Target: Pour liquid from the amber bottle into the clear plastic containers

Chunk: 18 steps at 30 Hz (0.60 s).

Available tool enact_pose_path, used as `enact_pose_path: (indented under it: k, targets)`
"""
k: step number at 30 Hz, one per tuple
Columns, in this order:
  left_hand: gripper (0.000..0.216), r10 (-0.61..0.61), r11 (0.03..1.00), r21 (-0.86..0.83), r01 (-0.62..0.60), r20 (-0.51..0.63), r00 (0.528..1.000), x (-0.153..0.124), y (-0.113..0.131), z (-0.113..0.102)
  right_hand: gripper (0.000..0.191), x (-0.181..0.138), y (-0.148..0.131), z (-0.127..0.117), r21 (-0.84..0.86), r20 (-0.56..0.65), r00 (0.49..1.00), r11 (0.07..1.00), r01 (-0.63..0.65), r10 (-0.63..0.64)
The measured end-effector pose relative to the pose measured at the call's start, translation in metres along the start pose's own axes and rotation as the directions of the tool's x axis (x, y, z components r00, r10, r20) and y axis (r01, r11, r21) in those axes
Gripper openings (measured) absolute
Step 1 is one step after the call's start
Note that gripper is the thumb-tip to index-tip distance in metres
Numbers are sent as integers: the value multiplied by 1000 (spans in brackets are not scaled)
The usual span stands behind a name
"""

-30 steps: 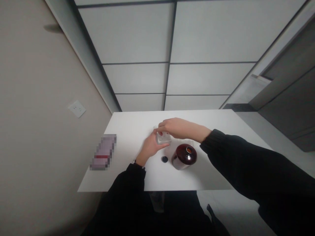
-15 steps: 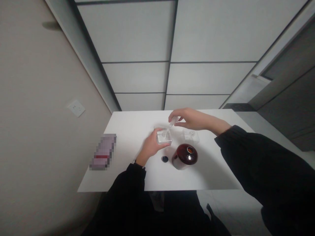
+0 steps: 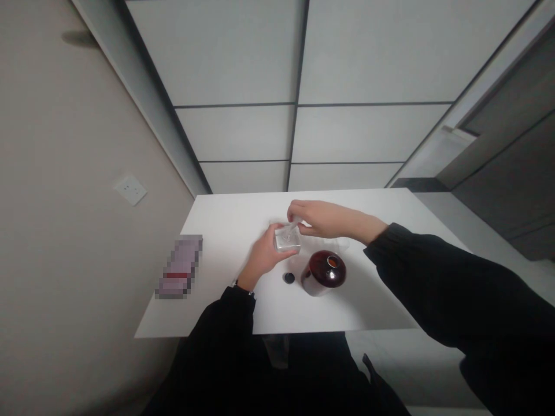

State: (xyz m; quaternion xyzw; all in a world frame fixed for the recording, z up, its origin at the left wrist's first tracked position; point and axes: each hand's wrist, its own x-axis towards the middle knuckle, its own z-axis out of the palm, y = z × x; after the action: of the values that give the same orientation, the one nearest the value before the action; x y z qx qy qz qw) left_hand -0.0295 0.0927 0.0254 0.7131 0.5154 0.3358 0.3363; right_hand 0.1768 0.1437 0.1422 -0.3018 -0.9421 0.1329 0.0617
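Observation:
My left hand (image 3: 262,254) is closed around the side of a clear square bottle (image 3: 287,242), above the middle of the white table. My right hand (image 3: 321,219) reaches in from the right, its fingers pinching a small clear piece (image 3: 296,220) at the bottle's top edge. Fingers cover most of that piece, so its kind does not show. Nearer to me stands a dark brown bottle (image 3: 325,271) with its mouth uncovered. A small black cap (image 3: 288,278) lies to its left. Behind the brown bottle, another clear container (image 3: 341,245) is partly hidden by my right hand.
On the left side of the white table (image 3: 225,231) lies a blurred pinkish oblong object (image 3: 180,266). A wall with a socket (image 3: 130,189) rises on the left. Pale panels (image 3: 243,133) stand behind the table's far edge.
My right hand has moved left and slightly down, bringing the small clear piece onto the top of the square bottle. My left hand keeps its hold. The view has shifted slightly.

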Motion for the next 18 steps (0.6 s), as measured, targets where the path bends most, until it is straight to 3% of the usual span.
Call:
enact_pose_path:
  k: [10,18]
  targets:
    - [69,5,1000,9,-5,1,1000,3,-1,-3,23,-3,8,-9,144,-63,995,988,-64,74]
    - [70,-33,999,39,33,5,999,0,-6,-6,26,-32,70,-5,367,-88,958,903,-224,274]
